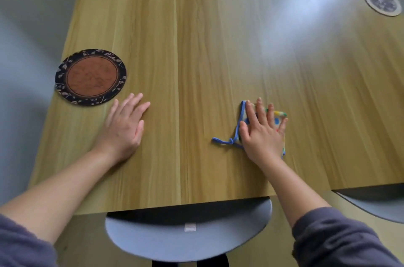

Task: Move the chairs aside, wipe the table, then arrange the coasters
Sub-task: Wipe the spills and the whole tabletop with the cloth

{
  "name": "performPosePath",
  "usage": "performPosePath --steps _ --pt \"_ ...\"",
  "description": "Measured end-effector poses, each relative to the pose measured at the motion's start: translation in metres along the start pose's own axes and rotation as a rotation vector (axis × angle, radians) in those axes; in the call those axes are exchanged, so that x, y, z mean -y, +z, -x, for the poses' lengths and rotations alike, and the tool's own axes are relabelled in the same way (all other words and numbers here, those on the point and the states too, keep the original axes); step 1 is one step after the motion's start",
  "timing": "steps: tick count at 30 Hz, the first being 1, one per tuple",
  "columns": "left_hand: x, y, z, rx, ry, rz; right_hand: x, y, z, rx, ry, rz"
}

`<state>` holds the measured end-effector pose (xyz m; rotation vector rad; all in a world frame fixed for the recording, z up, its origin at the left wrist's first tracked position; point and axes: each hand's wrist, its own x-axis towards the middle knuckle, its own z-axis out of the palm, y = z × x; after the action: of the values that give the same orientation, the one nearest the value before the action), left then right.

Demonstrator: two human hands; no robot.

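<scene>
Looks down on grey chair seat (188, 238); presses cloth (277, 121) onto counter (207, 48), right hand (262, 135) fingers (260, 111) spread; rests left hand (124, 131) flat, fingers straight, near brown coaster (90, 76).

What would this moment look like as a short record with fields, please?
table: light wooden table, two coasters on it
left hand: left hand flat on the table, holding nothing
right hand: right hand, fingers straight, pressing the cloth down
cloth: pale dotted cloth with blue edging and loop
near left: round brown coaster, dark leaf-patterned rim
far right: round blue-patterned coaster, pale rim
chairs: grey chair seat under the near edge; second grey seat at right
</scene>
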<state>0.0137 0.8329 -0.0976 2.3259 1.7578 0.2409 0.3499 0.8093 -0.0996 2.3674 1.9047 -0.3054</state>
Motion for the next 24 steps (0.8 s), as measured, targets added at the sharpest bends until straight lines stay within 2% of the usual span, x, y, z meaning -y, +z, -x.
performPosePath --steps 3,4,9,12,14,16,21,24 --pt "-0.002 0.003 0.002 -0.013 -0.03 -0.008 0.03 0.004 0.011 0.0 0.194 -0.05" --pt "-0.002 0.003 0.001 -0.013 -0.03 -0.012 0.047 0.005 0.017 -0.009 0.21 -0.067" --pt "0.0 0.005 0.0 -0.038 -0.022 -0.009 0.142 0.025 0.076 -0.048 -0.129 -0.096" --pt "0.0 0.005 0.001 -0.04 -0.014 -0.007 0.139 0.032 0.09 -0.029 -0.33 -0.062" --pt "0.001 0.005 0.002 -0.04 -0.009 -0.007 0.113 0.03 0.082 -0.033 -0.336 -0.043" --pt "0.001 0.005 0.002 -0.04 -0.007 -0.009 0.08 0.025 0.067 -0.052 -0.196 -0.029" --pt "0.001 0.004 0.004 -0.038 -0.005 -0.016 -0.011 0.014 0.052 -0.055 0.305 -0.078" --pt "0.001 0.004 0.003 -0.043 -0.005 -0.016 -0.016 0.013 0.057 -0.056 0.481 -0.137"
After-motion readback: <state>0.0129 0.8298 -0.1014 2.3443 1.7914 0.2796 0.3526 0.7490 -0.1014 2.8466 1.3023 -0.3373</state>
